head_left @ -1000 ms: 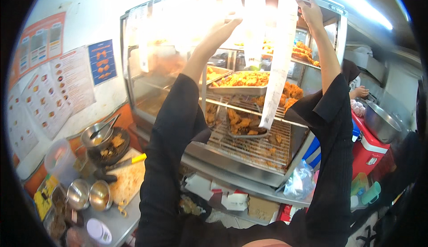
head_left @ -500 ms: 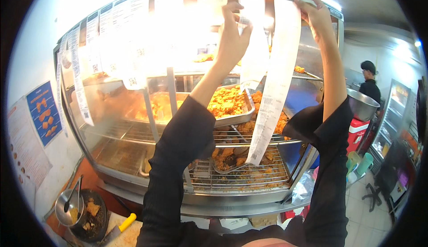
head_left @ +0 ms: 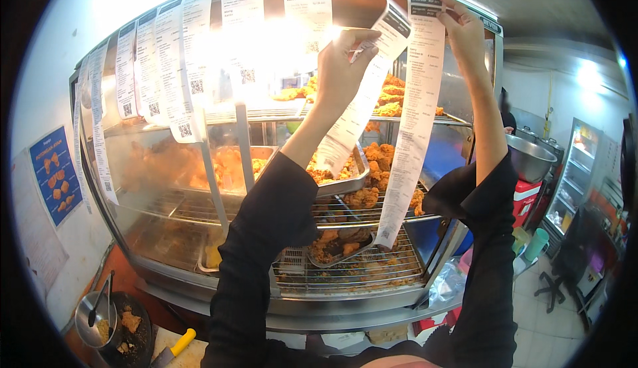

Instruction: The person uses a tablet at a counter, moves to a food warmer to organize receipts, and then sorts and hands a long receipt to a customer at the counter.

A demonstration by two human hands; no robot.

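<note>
My left hand [head_left: 345,69] pinches a long paper receipt [head_left: 392,26] near its top, which is pulled away from the rail and tilted, its lower end hanging over a steel tray [head_left: 352,182] of fried pieces. My right hand [head_left: 458,29] grips the top of another long receipt [head_left: 419,102] at the top rail of a lit glass-and-steel warming cabinet [head_left: 345,288]. More printed strips [head_left: 242,69] hang in a row along the rail to the left. Fried chicken pieces [head_left: 362,198] sit on the cabinet's wire shelves.
Lower left are a steel bowl with tongs [head_left: 90,318], a dark pan [head_left: 133,348] and a yellow-handled knife [head_left: 183,341]. Right are a large steel bowl [head_left: 535,152], red cooler [head_left: 525,202], chair [head_left: 558,275] and fridge [head_left: 575,175]. A partly hidden person [head_left: 506,115] stands behind my right arm.
My left hand has moved down with the receipt, whose top has come away from the rail and tipped rightward. The view has shifted, and the co-worker is now mostly hidden.
</note>
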